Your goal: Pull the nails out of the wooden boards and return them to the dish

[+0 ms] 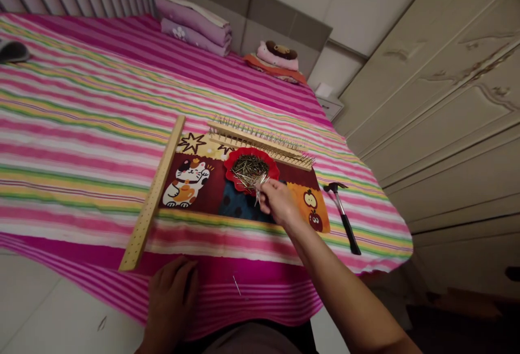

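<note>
A: Grip 1st. What's R hand (pixel 278 201) doing?
B: Pinching. Thumb + fingers are pressing tog. on a small bunch of nails (pixel 260 185); exact no. I can't tell. It's hovering at the bowl's (pixel 229 165) 5 o'clock rim, taking 12 as the far side.
A: And L hand (pixel 173 294)?
B: Resting at 7 o'clock from bowl, on the bed edge (pixel 260 274). Fingers are curling loosely; palm's hidden, so can't tell if it's holding anything.
A: Bowl's where, exactly?
B: Sitting on the mat (pixel 215 165), approx. mid, a heap (pixel 247 169) of nails lying inside.
A: Edges?
B: Plank (pixel 154 194) w/ holes is running along the mat's 9 o'clock side, near end reaching toward the bed edge. Two nail-studded strips (pixel 260 144) are lying at 12–1, just beyond bowl, so that side's tight.
A: Other side?
B: Hammer (pixel 343 218) is lying at 4 o'clock, just off the mat, handle pointing nearer. Closet (pixel 439 143) is standing past the bed at 2–3.
A: Room?
B: Widest at 9–10: striped cover (pixel 81 126) is spreading well past the plank. At 6, a loose nail (pixel 236 284) is lying near the bed edge.
</note>
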{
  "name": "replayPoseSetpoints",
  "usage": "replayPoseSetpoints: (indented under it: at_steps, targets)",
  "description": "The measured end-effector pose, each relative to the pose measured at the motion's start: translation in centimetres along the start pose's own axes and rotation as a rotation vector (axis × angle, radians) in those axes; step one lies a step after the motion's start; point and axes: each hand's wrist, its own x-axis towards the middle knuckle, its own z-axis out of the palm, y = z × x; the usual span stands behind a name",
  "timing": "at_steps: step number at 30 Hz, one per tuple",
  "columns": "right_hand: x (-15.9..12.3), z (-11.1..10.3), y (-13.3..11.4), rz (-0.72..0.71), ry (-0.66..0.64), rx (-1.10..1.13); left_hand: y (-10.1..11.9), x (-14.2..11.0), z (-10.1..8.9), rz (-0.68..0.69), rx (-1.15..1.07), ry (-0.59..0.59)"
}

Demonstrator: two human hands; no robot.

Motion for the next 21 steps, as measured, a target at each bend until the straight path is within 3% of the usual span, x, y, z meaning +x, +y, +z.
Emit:
replayPoseSetpoints:
  at_steps: [3, 6, 8, 11, 13, 18, 21]
  targets:
    - [3.4, -0.5, 0.0, -0.091, 0.122, -0.114, 0.0, 0.0, 0.0, 0.007, -0.003, 0.009]
    - [4.6, -1.0, 0.3, -0.186, 0.188, -0.245, 0.0, 0.1, 0.0, 0.026, -0.005, 0.018]
    - [3.9, -1.3, 0.3, -0.240, 0.213, -0.309, -0.1, 0.1, -0.1, 0.039, -0.004, 0.021]
    - [0.7, -1.4, 0.6, -0.304, 0.234, -0.358, -0.1, 0.2, -0.1, 0.049, 0.000, 0.008]
    - [-2.5, -1.2, 1.5, -0.336, 0.145, -0.385, 0.0, 0.2, -0.2, 0.047, 0.003, -0.003]
    - [-10.5, 0.9, 5.5, -0.162, -0.426, -0.597, 0.4, 0.2, -0.4, 0.024, 0.005, -0.034]
    - [-12.8, 2.7, 7.9, -0.059, -0.482, -0.943, 0.5, 0.3, -0.5, 0.020, 0.012, -0.048]
